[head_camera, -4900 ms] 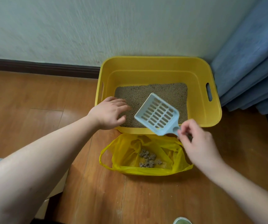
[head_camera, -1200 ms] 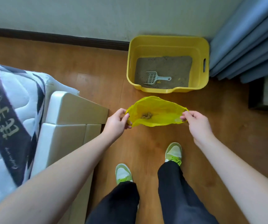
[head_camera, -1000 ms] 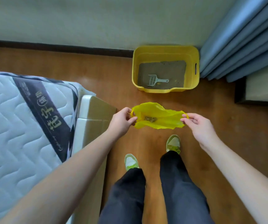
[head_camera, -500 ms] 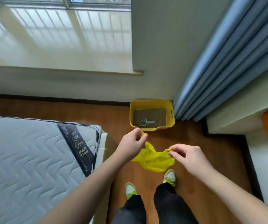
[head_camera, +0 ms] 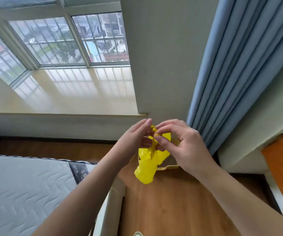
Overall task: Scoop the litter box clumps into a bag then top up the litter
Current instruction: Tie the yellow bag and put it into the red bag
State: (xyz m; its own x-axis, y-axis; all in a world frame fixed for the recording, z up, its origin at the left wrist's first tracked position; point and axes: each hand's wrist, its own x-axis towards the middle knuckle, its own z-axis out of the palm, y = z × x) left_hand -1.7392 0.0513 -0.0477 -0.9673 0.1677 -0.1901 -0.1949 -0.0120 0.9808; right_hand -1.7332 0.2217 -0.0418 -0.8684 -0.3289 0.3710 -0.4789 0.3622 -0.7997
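Observation:
A yellow plastic bag (head_camera: 147, 167) hangs in front of me, bunched into a small pouch. Both hands pinch its handles together at the top. My left hand (head_camera: 135, 137) grips the handles from the left, and my right hand (head_camera: 180, 142) holds them from the right, fingers bent around the twisted plastic. The yellow litter box (head_camera: 169, 166) on the floor is almost wholly hidden behind the bag and my right hand; only a strip of its rim shows. The scoop and the clumps are out of sight.
A mattress (head_camera: 26, 189) on a pale bed frame (head_camera: 110, 205) fills the lower left. Blue curtains (head_camera: 239, 74) hang at the right beside an orange panel (head_camera: 282, 171). A window sill (head_camera: 72, 92) and window lie ahead. Wooden floor (head_camera: 168, 206) runs below.
The view has tilted up toward the window. My hands have risen and come together, gathering the bag's handles; the bag has gone from spread open to bunched and hanging.

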